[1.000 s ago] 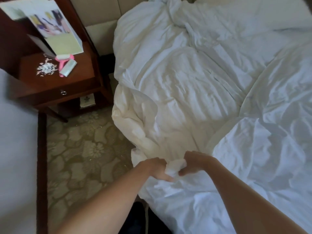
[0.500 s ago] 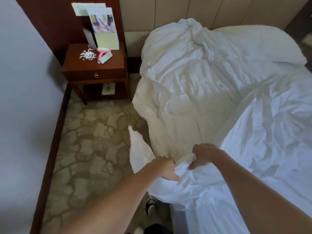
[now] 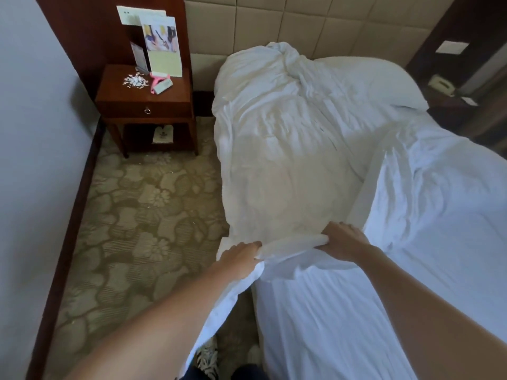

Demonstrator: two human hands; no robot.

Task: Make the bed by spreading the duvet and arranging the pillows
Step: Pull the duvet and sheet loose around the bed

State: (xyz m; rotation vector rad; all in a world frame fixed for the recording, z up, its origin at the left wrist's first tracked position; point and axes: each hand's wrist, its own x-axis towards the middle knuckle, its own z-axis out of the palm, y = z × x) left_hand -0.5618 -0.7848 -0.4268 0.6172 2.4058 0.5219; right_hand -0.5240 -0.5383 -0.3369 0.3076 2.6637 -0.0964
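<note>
A crumpled white duvet (image 3: 288, 149) lies bunched along the left side of the bed (image 3: 439, 215), reaching up to the padded headboard. Its near edge is stretched in a taut band between my two hands. My left hand (image 3: 241, 257) grips that edge at the bed's left corner, with loose cloth hanging down below my forearm. My right hand (image 3: 343, 242) grips the same edge a little further right. A white pillow (image 3: 378, 78) lies at the head of the bed, partly under the duvet.
A wooden nightstand (image 3: 145, 102) with leaflets, paper scraps and a pink item stands in the far left corner. Patterned carpet (image 3: 137, 215) runs between the wall (image 3: 33, 160) and the bed. A dark side table with a telephone (image 3: 441, 86) is at far right.
The view has pulled back from the bed. My hands have moved apart along the duvet's edge, which is now stretched between them, and the duvet has been drawn toward me.
</note>
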